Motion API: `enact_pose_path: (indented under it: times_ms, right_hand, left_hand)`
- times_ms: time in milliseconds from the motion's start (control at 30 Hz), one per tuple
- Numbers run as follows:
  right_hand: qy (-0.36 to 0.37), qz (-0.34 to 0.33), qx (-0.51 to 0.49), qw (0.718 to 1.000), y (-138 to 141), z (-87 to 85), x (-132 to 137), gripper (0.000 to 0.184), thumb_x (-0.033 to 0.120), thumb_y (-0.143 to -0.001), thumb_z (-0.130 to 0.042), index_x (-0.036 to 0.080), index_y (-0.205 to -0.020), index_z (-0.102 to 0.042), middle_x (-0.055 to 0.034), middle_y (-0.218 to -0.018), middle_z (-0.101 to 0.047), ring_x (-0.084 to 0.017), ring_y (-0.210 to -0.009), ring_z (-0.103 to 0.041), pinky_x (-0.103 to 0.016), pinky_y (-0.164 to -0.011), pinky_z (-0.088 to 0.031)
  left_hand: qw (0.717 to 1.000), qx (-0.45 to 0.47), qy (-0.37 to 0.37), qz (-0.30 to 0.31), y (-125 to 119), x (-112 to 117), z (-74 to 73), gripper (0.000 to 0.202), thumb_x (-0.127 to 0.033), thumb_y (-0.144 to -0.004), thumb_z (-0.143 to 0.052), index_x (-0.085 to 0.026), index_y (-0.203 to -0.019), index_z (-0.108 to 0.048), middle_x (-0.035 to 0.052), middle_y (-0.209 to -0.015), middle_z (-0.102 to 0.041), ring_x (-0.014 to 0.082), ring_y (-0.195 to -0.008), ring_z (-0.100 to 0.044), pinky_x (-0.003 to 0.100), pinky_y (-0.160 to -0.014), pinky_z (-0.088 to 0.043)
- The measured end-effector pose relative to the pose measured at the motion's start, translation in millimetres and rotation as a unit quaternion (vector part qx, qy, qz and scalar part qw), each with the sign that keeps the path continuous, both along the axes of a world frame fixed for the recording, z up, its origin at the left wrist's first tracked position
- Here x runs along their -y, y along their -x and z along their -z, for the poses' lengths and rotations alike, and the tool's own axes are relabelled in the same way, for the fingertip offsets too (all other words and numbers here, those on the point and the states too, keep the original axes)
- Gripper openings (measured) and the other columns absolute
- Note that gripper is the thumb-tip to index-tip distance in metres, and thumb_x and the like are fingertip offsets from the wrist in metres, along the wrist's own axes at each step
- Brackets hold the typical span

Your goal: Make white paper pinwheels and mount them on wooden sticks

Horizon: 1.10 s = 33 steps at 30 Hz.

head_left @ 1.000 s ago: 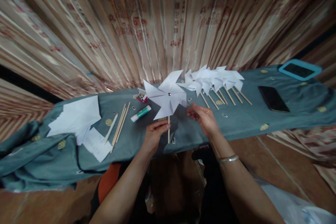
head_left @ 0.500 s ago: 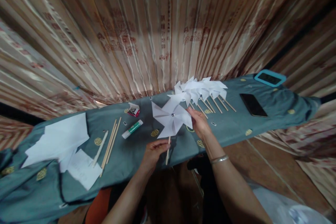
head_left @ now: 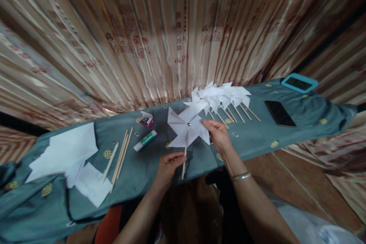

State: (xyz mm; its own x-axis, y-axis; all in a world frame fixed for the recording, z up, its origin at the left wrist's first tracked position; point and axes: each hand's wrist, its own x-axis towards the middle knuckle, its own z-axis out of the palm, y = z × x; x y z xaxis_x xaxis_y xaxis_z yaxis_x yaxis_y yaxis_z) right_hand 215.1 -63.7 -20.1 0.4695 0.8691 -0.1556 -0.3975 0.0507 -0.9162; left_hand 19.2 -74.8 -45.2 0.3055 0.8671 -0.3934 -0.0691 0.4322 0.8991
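A white paper pinwheel (head_left: pixel 187 127) with a shiny pin at its centre is held upright over the near side of the table. My left hand (head_left: pixel 170 163) pinches its thin wooden stick (head_left: pixel 183 170) below the blades. At the right edge of the wheel, my right hand (head_left: pixel 217 134) has its thumb and fingers closed at a blade; the exact contact is partly hidden. Just behind, several finished pinwheels (head_left: pixel 221 95) lie overlapping in a row, their sticks pointing toward me.
Left of my hands lie a glue stick (head_left: pixel 145 140), a small red box (head_left: pixel 146 119), loose wooden sticks (head_left: pixel 122 156), a white pencil-like stick (head_left: pixel 110 162) and white paper sheets (head_left: pixel 67 145). To the right are a black phone (head_left: pixel 279 113) and a blue-framed device (head_left: pixel 299 83). A curtain (head_left: pixel 160 38) hangs behind.
The pinwheel's blades have turned slightly about the pin. My right fingers have shifted a little along the wheel's right edge, while my left hand keeps its hold on the stick.
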Motion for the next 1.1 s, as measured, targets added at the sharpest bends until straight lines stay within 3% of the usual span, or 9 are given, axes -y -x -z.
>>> enact_pose_path:
  times_ms: [367,600,1100]
  right_hand:
    - [-0.008,-0.014,-0.002,1.000,3,-3.5,2,0.033,0.051,-0.050,-0.087,0.022,-0.058,-0.073,0.0018,-0.055,-0.068,-0.012,-0.050,-0.055,-0.027,-0.054,-0.045]
    - [-0.009,-0.019,0.003,1.000,3,-2.2,5,0.041,0.056,-0.054,-0.085,0.021,-0.048,-0.063,0.0046,-0.046,-0.054,-0.008,-0.046,-0.045,-0.021,-0.048,-0.038]
    - [0.009,-0.051,-0.046,0.998,25,5.1,8,0.035,0.048,-0.047,-0.089,0.020,-0.053,-0.069,0.0028,-0.051,-0.061,-0.009,-0.051,-0.052,-0.023,-0.053,-0.043]
  left_hand:
    - [1.000,0.010,-0.003,-0.014,-1,-1,-0.7,0.027,-0.036,-0.044,-0.088,-0.021,-0.065,-0.078,0.0030,-0.063,-0.072,0.0147,-0.060,-0.060,0.029,-0.070,-0.049]
    - [0.999,0.008,-0.020,-0.030,1,-3,1.1,0.027,-0.034,-0.047,-0.087,-0.020,-0.069,-0.078,0.0040,-0.066,-0.073,0.0154,-0.062,-0.061,0.029,-0.068,-0.048]
    - [0.997,0.013,-0.023,-0.075,2,-7,-1.5,0.028,-0.032,-0.045,-0.086,-0.019,-0.069,-0.078,0.0043,-0.069,-0.074,0.0166,-0.066,-0.063,0.030,-0.073,-0.050]
